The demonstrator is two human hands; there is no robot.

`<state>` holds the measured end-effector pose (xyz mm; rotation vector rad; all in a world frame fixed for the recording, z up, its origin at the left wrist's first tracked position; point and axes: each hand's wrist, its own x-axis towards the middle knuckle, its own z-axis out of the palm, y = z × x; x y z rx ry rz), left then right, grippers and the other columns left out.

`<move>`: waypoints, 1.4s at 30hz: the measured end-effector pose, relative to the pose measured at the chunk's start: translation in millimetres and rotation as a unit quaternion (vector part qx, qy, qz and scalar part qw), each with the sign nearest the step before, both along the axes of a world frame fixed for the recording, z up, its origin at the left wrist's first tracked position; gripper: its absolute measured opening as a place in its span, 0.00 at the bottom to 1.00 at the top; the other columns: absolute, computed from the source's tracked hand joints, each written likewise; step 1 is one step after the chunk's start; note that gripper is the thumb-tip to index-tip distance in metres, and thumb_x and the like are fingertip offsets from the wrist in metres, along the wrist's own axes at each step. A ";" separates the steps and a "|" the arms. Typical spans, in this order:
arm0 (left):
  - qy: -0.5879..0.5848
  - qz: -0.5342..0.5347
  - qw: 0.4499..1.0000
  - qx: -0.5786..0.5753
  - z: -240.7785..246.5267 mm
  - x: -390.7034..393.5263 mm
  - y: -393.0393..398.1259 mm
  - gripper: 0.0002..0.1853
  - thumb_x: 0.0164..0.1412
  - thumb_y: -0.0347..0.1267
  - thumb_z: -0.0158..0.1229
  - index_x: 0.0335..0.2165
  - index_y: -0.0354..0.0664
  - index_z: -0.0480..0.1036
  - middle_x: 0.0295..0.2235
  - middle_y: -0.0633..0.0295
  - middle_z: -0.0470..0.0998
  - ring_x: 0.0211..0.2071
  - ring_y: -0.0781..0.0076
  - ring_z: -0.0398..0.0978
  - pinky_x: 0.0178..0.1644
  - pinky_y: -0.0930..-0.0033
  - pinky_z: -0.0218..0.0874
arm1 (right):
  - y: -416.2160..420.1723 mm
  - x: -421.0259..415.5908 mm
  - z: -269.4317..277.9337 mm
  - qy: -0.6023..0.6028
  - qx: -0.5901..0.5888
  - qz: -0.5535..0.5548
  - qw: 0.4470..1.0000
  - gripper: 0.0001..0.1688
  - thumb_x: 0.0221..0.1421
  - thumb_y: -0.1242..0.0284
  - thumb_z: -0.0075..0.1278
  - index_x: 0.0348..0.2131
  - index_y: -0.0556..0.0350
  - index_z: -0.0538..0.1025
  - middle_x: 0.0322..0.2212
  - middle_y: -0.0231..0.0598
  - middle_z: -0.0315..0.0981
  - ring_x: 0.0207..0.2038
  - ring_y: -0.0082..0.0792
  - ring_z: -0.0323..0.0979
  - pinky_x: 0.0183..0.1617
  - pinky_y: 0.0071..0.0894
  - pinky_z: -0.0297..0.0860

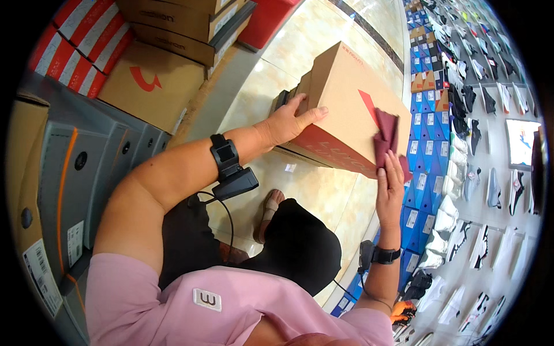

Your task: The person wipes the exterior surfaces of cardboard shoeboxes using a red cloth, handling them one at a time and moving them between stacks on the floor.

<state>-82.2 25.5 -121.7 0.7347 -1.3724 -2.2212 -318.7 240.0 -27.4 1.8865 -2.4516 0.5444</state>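
A brown cardboard shoebox [342, 101] with a red side lies on top of a stack of boxes [303, 82] before me. My left hand [288, 121] grips its near left edge, thumb on the upper face and fingers down the side. At the box's right edge, my right hand [389, 184] holds a maroon cloth [386, 136], pressing it against the cardboard with fingers nearly straight. Part of the cloth stands up in folds over the upper face, and another part hangs past the edge.
Grey shoeboxes [75, 168] stand along my left, with red-and-white boxes [82, 43] and brown boxes [169, 32] beyond. Blue shoeboxes [426, 147] line the wall on the right, below display shelves of shoes [493, 190]. Tiled floor [242, 181] lies beneath; cables hang from both wrist devices.
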 end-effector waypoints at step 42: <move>-0.131 -0.080 0.636 -0.757 60.5 -91.4 -15.6 0.23 0.70 0.37 0.53 0.61 0.53 0.71 0.68 0.58 0.63 0.70 0.51 0.57 0.72 0.37 0.45 | -47.9 -61.5 -32.2 0.092 -0.120 -0.055 0.987 0.24 0.71 0.63 0.44 0.55 0.59 0.78 0.60 0.54 0.71 0.64 0.56 0.65 0.70 0.48 0.59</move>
